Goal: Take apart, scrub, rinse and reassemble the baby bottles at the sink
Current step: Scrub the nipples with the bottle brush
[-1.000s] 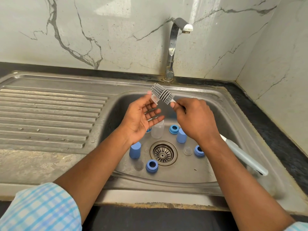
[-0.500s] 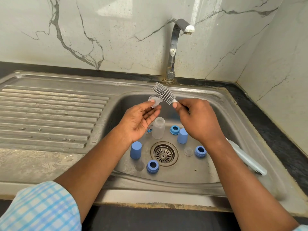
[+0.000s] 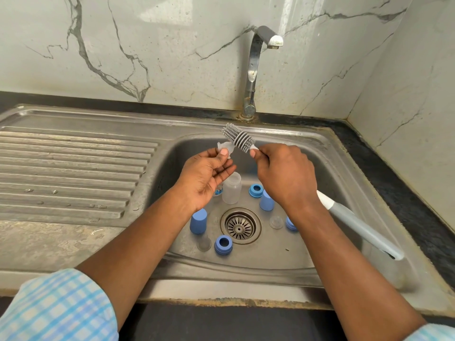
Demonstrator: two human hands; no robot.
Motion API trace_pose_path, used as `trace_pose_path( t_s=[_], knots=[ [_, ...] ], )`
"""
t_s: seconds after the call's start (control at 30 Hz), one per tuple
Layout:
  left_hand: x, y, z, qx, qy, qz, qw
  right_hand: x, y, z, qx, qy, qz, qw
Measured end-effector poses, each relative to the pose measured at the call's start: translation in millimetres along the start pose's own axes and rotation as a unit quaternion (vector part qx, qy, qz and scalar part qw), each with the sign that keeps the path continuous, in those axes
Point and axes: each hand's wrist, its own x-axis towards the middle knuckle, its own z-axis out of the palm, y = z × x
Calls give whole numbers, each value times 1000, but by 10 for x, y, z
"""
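My left hand (image 3: 206,177) pinches a clear silicone teat (image 3: 225,146) between thumb and fingers above the sink basin. My right hand (image 3: 286,173) grips the bottle brush near its head; the grey bristle head (image 3: 237,139) touches the teat, and the long grey-white handle (image 3: 362,226) trails down to the right. On the basin floor stand a clear bottle (image 3: 231,188), two blue caps (image 3: 198,221) (image 3: 266,200), blue collar rings (image 3: 222,245) (image 3: 255,190) (image 3: 290,223) and two more clear teats (image 3: 275,222) (image 3: 203,243).
The steel sink (image 3: 344,183) has a drain strainer (image 3: 240,226) in the middle and a ribbed drainboard (image 3: 73,173) on the left. The tap (image 3: 256,70) stands behind the basin with no water running. A second bottle with a blue label (image 3: 218,190) sits partly behind my left hand.
My left hand has closed its fingers round the teat and turned it against the bristles. The brush head has shifted slightly along the teat. The parts in the basin have not moved.
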Motion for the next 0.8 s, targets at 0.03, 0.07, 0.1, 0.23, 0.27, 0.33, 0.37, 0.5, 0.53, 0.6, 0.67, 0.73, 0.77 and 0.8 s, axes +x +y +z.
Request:
trace_pose_path(
  t_s=[0.03,0.07,0.1,0.23,0.27,0.33,0.37,0.5,0.53,0.6,0.67,0.73,0.77,0.8],
  knots=[
    [8,-3,-11,0,10,2,1000,-2,-2,-9,10,0,-6,1000],
    [12,-3,-23,0,17,5,1000,-6,0,-15,27,-3,-14,1000],
    [12,-4,-27,0,19,6,1000,-13,-1,-22,44,-13,-23,999],
    [-9,-11,-1,11,-3,11,1000,-30,-1,-14,52,-52,-30,997],
    [-13,-18,12,13,-7,15,1000,-15,13,-12,42,-40,-17,998],
    [-22,-33,28,18,-14,27,999,15,37,-21,15,-5,11,1000],
    [-22,-39,33,23,-12,31,999,22,41,-28,5,6,17,1000],
    [-10,-33,4,29,27,40,998,-25,-5,-50,35,6,-18,999],
    [-8,-24,-11,24,29,43,998,-38,-24,-52,49,-10,-30,998],
    [-9,-13,-22,25,14,50,998,-48,-47,-46,56,-46,-39,997],
    [-25,-30,11,34,-1,58,998,-18,-18,-29,40,-35,-19,998],
    [-42,-58,47,39,-1,65,997,15,15,-26,13,3,8,1000],
    [-47,-65,55,41,1,67,997,19,25,-26,4,15,15,1000],
    [-47,-65,52,40,5,68,997,18,27,-26,2,20,16,1000]
  ],
)
